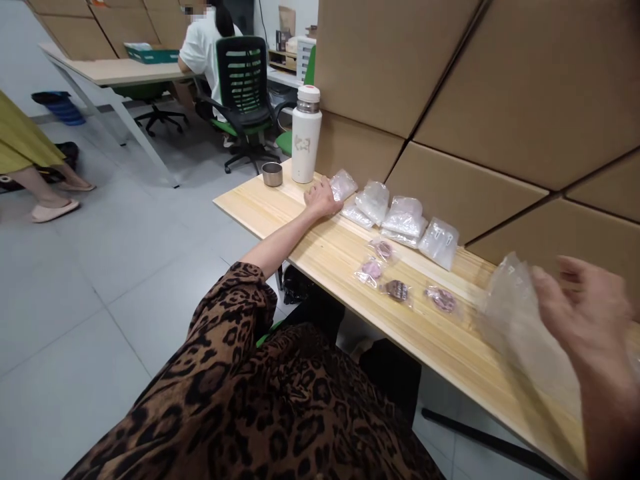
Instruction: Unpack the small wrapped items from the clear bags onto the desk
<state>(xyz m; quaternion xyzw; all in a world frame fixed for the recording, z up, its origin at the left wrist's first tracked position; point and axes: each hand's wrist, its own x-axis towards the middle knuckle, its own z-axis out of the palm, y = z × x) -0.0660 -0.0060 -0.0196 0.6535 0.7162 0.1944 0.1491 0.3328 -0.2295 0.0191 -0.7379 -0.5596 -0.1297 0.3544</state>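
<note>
My left hand (323, 198) rests at the far end of the wooden table with its fingers bent around the near edge of a small clear plastic packet (343, 185). Just behind it stands a white thermos bottle (306, 137). At the right, slightly blurred, my right hand (585, 307) has its thumb against a large translucent plastic bag (513, 313), raised above the tabletop; part of the bag is hidden behind the hand. Between my hands lie several small wrapped pieces, among them a pink one (371, 269), a dark brown one (397, 291) and a reddish one (443, 300).
Stacks of clear packets (403, 217) line the back of the table (320, 247), against cardboard boxes (475, 87). A metal cup (273, 175) sits near the far corner. Beyond, a seated person (203, 57) is at another desk, and another person's legs show at left.
</note>
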